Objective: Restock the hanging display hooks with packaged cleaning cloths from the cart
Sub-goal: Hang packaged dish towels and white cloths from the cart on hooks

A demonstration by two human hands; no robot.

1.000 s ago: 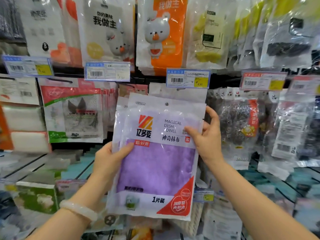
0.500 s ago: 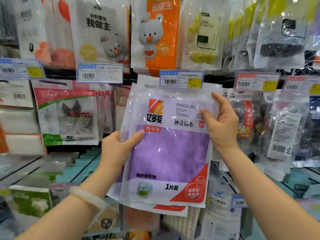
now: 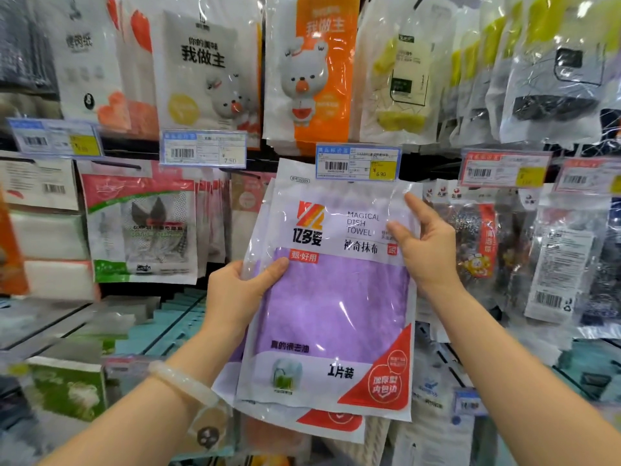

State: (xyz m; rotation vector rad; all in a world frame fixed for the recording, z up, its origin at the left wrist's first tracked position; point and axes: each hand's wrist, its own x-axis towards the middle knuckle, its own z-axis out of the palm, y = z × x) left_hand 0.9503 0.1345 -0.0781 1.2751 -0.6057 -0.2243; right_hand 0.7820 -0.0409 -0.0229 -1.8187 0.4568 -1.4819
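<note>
A purple dish-towel pack in a clear and white bag is held upright in front of the hanging display. Its top edge sits behind a blue and yellow price tag; the hook itself is hidden. My left hand grips the pack's left edge, thumb on the front. My right hand holds the upper right edge, thumb on the front and index finger raised. At least one more identical pack lies directly behind, its lower edge showing below.
Rows of hanging packs surround the spot: a white and red mesh-cloth pack to the left, steel scourers to the right, an orange bear pack above. Price tags line the rails. Shelves with boxed goods lie lower left.
Both hands have lifted the purple packs upward, so the top edge now reaches behind the price tag. My right index finger has come off the pack's edge.
</note>
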